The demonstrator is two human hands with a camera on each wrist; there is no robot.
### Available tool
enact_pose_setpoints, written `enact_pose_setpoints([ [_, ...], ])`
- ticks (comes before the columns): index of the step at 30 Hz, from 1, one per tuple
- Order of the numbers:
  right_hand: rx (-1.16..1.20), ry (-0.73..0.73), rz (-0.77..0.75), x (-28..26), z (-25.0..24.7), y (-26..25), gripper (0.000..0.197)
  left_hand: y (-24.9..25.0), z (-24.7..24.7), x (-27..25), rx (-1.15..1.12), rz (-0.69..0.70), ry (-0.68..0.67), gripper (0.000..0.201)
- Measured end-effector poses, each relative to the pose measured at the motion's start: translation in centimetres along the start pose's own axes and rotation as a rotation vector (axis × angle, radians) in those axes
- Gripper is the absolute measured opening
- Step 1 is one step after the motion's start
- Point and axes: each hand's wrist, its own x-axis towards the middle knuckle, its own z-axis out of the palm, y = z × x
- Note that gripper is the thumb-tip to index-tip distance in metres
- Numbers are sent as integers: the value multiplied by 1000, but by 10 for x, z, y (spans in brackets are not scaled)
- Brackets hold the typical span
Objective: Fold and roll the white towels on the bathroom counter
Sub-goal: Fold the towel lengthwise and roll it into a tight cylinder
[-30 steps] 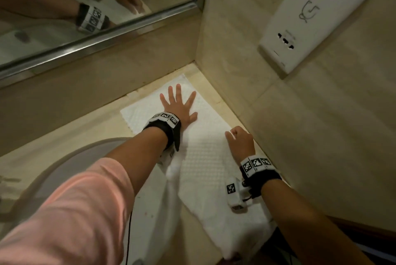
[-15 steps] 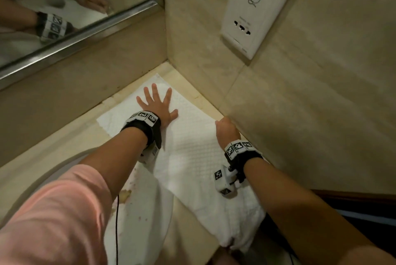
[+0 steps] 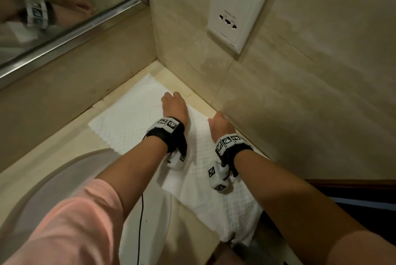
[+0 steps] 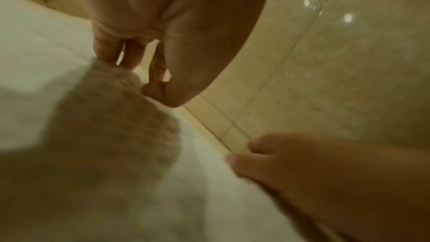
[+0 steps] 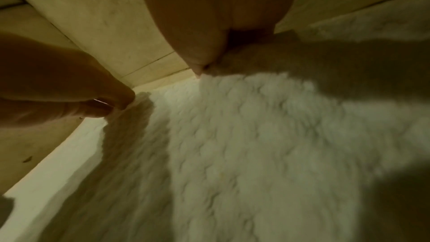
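A white waffle-textured towel point(image 3: 128, 123) lies flat on the beige counter, reaching into the corner of the two walls. Its near end hangs over the counter's front edge. My left hand point(image 3: 171, 98) is at the towel's wall-side edge near the far corner. In the left wrist view this hand point(image 4: 151, 87) pinches the edge, and a flap of towel point(image 4: 111, 126) rises under it. My right hand point(image 3: 215, 120) is at the same edge, closer to me, right against the wall. In the right wrist view its thumb point(image 5: 200, 65) pinches the towel point(image 5: 256, 135).
A round sink basin point(image 3: 64, 179) sits left of the towel, and a thin black cable point(image 3: 140, 222) hangs over it. A steel-framed mirror point(image 3: 75, 26) runs along the back wall. A white socket plate point(image 3: 233, 7) is on the right wall. A dark ledge point(image 3: 353, 185) lies at the right.
My left hand was lying flat with spread fingers on the towel; it has moved right to the wall-side edge and curled onto it. My right hand has stayed at that edge.
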Motion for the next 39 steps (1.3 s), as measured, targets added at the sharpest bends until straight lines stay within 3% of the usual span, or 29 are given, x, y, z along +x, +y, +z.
enact_pose_setpoints([
  [2,14,-6,-3,0,-1,0,42,3,14,-6,-51,-9,-9,43],
  [6,137,-45,10,0,-4,3,39,7,41,-17,-52,-35,-94,96],
  [10,281,-84,14,-6,-4,12,32,6,51,-17,-56,-35,-90,115],
  [16,447,-144,18,-22,4,58,28,11,47,-14,-39,-88,-93,116],
  [19,482,-147,8,-35,4,85,46,14,48,-15,-24,-107,-88,112],
  [23,555,-185,37,-46,0,115,52,15,48,-16,-9,-116,-90,111],
  [26,582,-227,86,-55,-6,131,46,17,46,-18,2,-113,-92,110],
  [30,665,-353,37,-63,-10,139,31,16,44,-20,0,-104,-102,110],
  [34,698,-279,-26,-64,-9,142,28,17,44,-21,10,-100,-107,110],
  [39,655,-221,26,-61,-5,143,32,16,44,-22,7,-94,-104,110],
])
